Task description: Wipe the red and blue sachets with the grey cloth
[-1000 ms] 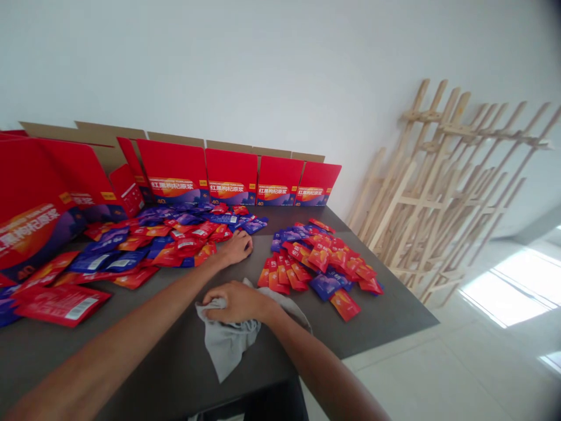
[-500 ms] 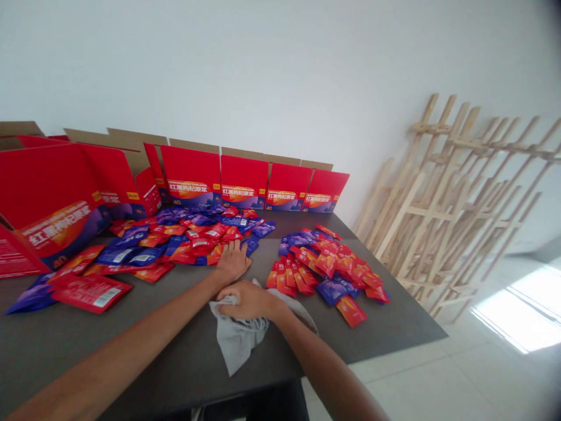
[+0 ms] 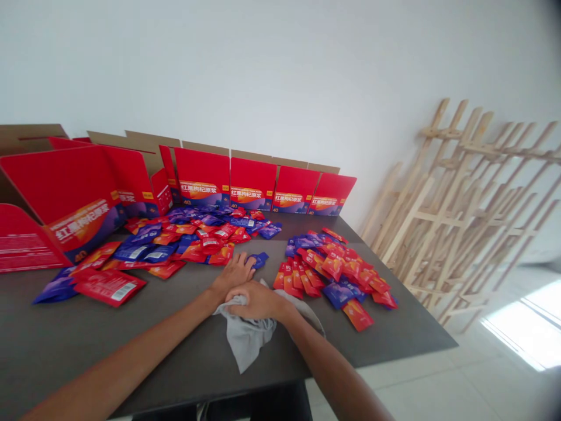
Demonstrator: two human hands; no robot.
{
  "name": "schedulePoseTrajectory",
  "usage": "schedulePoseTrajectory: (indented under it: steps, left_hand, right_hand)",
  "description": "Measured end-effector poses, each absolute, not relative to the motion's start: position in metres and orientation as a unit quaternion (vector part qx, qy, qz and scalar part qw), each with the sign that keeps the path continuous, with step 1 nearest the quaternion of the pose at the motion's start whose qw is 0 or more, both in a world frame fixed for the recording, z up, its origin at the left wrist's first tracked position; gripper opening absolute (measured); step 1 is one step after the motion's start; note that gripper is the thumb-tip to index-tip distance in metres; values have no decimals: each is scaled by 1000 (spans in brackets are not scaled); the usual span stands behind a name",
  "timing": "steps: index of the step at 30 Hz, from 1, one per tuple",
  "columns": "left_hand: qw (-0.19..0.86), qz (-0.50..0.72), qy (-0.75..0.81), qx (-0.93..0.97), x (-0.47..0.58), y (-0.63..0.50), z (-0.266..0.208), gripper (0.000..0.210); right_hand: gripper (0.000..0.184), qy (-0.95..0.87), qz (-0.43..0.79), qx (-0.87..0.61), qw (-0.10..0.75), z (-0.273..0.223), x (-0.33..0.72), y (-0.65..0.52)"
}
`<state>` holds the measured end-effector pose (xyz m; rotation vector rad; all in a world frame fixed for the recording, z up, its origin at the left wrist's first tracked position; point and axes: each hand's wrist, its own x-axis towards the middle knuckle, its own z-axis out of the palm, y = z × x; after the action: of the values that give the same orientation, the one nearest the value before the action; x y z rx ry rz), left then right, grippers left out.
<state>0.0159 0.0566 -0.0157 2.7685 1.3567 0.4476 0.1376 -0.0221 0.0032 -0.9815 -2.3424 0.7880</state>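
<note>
On the dark table, my left hand (image 3: 237, 273) has its fingertips closed on a blue sachet (image 3: 259, 259), just off the right end of the sachet pile (image 3: 205, 240). The fingers hide part of that sachet. My right hand (image 3: 256, 299) grips a bunched grey cloth (image 3: 249, 339), pressed to the tabletop close beside my left wrist. One corner of the cloth spreads toward me, and another part shows behind my right wrist. A second heap of red and blue sachets (image 3: 337, 266) lies to the right of both hands.
Open red cartons (image 3: 204, 169) stand in a row along the white wall, with larger ones (image 3: 65, 193) at the left. Loose sachets, one a red pouch (image 3: 109, 286), lie before them. Wooden easels (image 3: 451, 216) lean beyond the table's right edge.
My left hand has drawn back slightly from the pile, and the blue sachet has come away with it. My right hand stays on the cloth. The view has shifted a little left.
</note>
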Motion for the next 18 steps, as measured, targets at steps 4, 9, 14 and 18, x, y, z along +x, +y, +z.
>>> schedulePoseTrajectory:
  steps: [4,9,14,18]
  left_hand:
    - [70,212,397,890,1,48,-20,36]
    - [342,388,392,761,-12,41,-24,44]
    - [628,448,392,501,-1,21,-21,53]
    - [650,428,465,422,8,7,-22,52]
  right_hand:
    - [13,-849,291,-365,247,9,139,-25]
    - [14,-803,267,-389,366,19,141,-24]
    - [16,-682,201,-484,510,19,145,-15]
    - [15,-666,195,-509,509,15,146,-11]
